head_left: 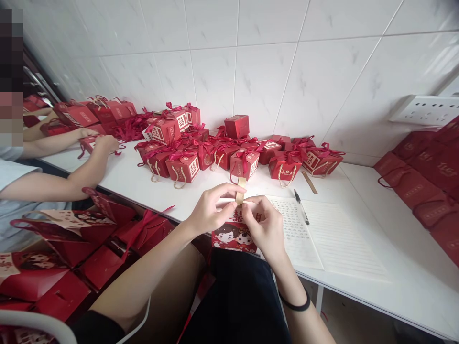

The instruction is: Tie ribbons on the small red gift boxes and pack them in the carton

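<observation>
Both hands, left hand (211, 208) and right hand (263, 224), pinch the red box (231, 235) (cartoon couple printed) with closed fingertips.

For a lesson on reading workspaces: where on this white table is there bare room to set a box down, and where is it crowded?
Bare: the white table strip between the lined open notebook and the stacked flat red cartons at right; also the near-left strip before the ribboned red gift boxes. Crowded: along the white tiled wall, where those boxes cluster.
</observation>
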